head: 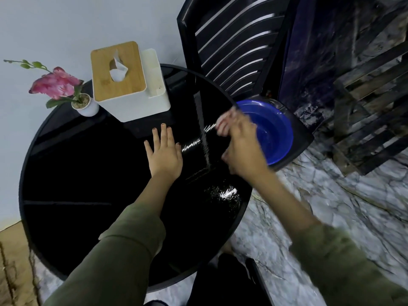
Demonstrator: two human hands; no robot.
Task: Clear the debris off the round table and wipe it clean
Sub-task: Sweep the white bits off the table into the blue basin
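Note:
The round table [77, 173] has a glossy black top with wet streaks near its right side. My left hand [164, 151] lies flat on the tabletop, fingers spread, holding nothing. My right hand [240, 144] is blurred by motion at the table's right edge, just in front of a blue bowl [273, 131]. Its fingers look curled; I cannot tell whether anything is in them. No loose debris shows on the dark surface.
A white tissue box with a wooden lid [125, 80] and a small white pot with a pink flower [72, 93] stand at the table's far side. The blue bowl rests on a black slatted chair [234, 47]. Marble floor lies to the right.

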